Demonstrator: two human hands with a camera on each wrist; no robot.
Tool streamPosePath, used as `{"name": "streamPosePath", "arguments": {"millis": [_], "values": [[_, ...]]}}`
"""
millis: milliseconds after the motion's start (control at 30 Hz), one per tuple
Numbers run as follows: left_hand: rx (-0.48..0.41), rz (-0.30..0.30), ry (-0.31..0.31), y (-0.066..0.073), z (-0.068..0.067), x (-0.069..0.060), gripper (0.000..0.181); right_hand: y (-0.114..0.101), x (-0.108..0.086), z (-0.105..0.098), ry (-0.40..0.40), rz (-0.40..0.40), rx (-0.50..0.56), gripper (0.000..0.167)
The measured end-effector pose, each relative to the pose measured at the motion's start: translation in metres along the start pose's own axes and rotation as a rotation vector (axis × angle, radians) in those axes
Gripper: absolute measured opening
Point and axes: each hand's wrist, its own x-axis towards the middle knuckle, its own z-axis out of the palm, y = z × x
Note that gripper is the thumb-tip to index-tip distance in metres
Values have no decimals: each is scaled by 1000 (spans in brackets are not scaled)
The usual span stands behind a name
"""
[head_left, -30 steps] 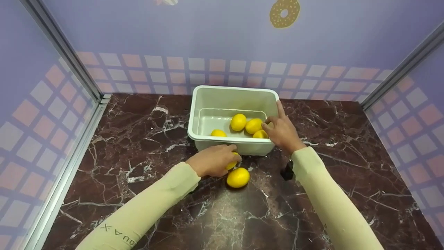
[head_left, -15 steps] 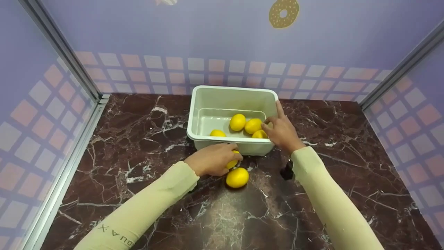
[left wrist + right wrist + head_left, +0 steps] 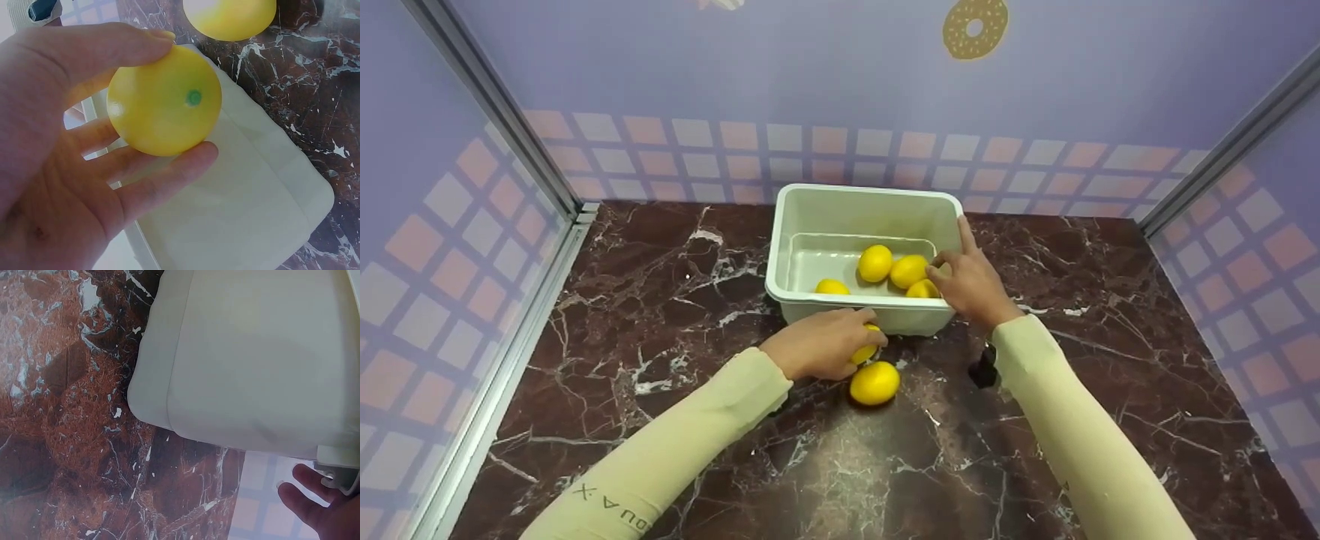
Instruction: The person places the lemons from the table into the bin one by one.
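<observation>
In the head view my left hand [image 3: 826,343] holds a lemon [image 3: 865,346] just in front of the white plastic bin [image 3: 864,301]. The left wrist view shows the thumb on one side of this lemon [image 3: 163,101] and the fingers along the other, with a green stem spot facing the camera. A second lemon [image 3: 875,383] lies on the table close below that hand. Inside the bin are several lemons, among them one near the middle [image 3: 875,264] and one by the front wall [image 3: 832,287]. My right hand [image 3: 971,285] grips the bin's right rim near the front corner.
The bin stands on a dark red marbled tabletop [image 3: 675,337], close to the purple back wall [image 3: 840,90] with pink and white squares. Side panels in metal frames [image 3: 495,105] stand left and right. A black object [image 3: 982,369] shows beside the right sleeve.
My left hand and its lemon have shifted very slightly to the right. The right hand, the bin and the other lemons look the same as before.
</observation>
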Motion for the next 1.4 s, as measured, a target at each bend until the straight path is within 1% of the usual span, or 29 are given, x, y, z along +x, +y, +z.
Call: {"name": "streamPosePath", "arguments": {"millis": [167,333,600,833,1067,1233,1400], "values": [[5,0,0,1,-1,0,42,3,0,-2,-11,-10,17,32],[8,12,6,1,-1,0,41,7,-1,-3,-10,-6,29,32],[-15,-15,-23,2,-2,-2,42,0,0,-3,-14,4,16,33],[-37,-35,-37,6,-10,-4,46,0,0,-2,-13,17,0,32],[-12,-6,-34,10,-16,-4,45,-1,0,-2,-14,29,-21,35],[-24,-6,-48,14,-22,-3,47,-2,0,-2,-20,43,-15,34],[-38,14,-33,16,-28,-2,49,-2,-1,-2,-20,42,-17,35]]}}
